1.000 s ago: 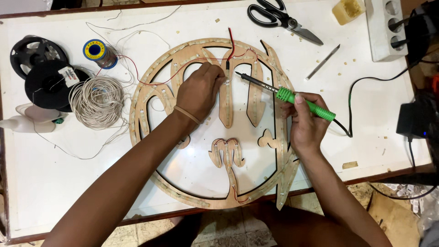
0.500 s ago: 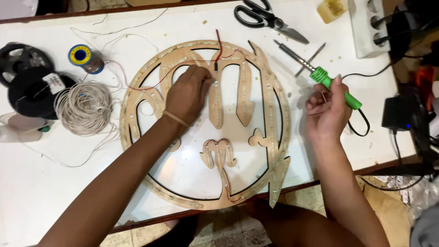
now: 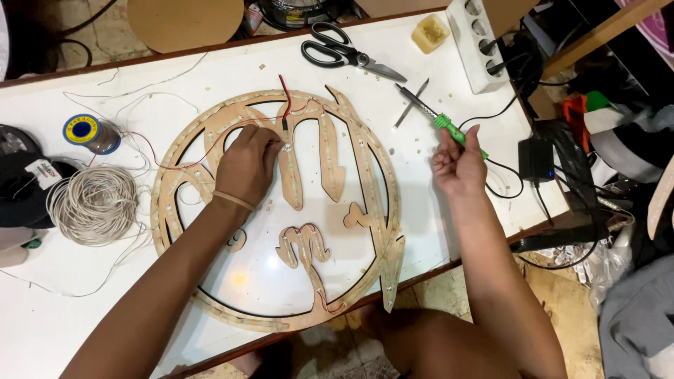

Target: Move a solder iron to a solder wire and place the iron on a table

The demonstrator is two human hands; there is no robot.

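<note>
A round wooden cut-out panel (image 3: 372, 175) with curved inner shapes lies on the white table (image 3: 463, 203). My left hand (image 3: 246, 165) rests on its upper left part, fingertips pinching a thin wire near a red and black lead (image 3: 284, 95). My right hand (image 3: 458, 165) is raised to the right of the panel and holds a green-handled soldering iron (image 3: 439, 119), its metal tip pointing up and left, away from the panel.
Black-handled scissors (image 3: 344, 55) and a white power strip (image 3: 477, 42) lie at the far edge. A solder spool (image 3: 90, 132), a coil of pale wire (image 3: 95, 205) and black reels (image 3: 17, 182) sit left. A black adapter (image 3: 537, 158) and cables crowd the right edge.
My right hand has carried the soldering iron from the panel's middle out to the right and lifted it. My left hand stays on the panel at the same spot.
</note>
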